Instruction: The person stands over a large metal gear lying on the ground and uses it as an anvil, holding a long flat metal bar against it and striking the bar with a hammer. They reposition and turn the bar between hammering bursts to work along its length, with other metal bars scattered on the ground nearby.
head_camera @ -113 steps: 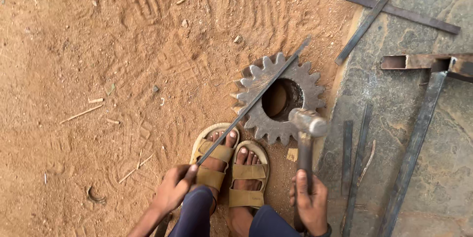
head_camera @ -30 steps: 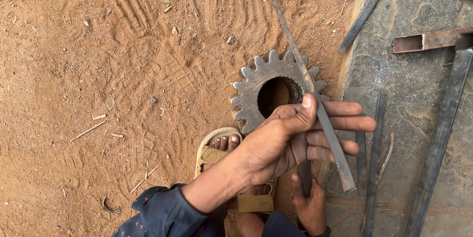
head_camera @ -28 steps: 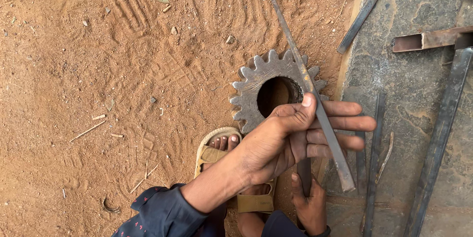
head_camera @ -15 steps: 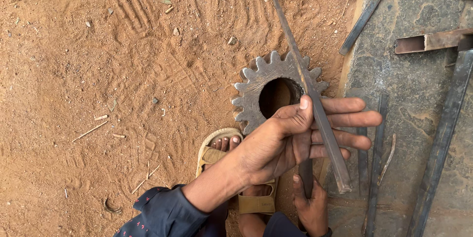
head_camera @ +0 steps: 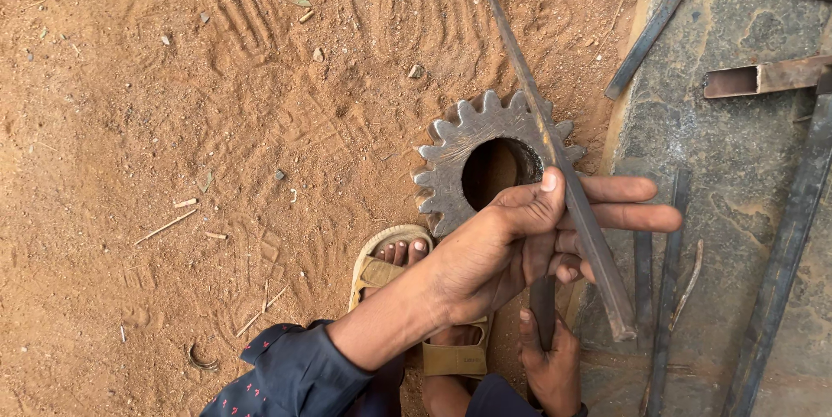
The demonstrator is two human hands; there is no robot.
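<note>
Left hand (head_camera: 511, 252) pinches a long flat steel bar (head_camera: 555, 166) over the toothed gear wheel (head_camera: 485, 161) on red dirt — right hand (head_camera: 550, 365) is closed round a dark handle (head_camera: 542, 304)

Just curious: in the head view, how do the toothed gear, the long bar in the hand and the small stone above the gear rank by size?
1. Bar, longest
2. Gear
3. Stone

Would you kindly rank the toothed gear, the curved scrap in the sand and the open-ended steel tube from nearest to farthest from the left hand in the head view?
1. Toothed gear, just above the left hand.
2. Open-ended steel tube, upper right on the slab.
3. Curved scrap, lower left in the sand.
</note>
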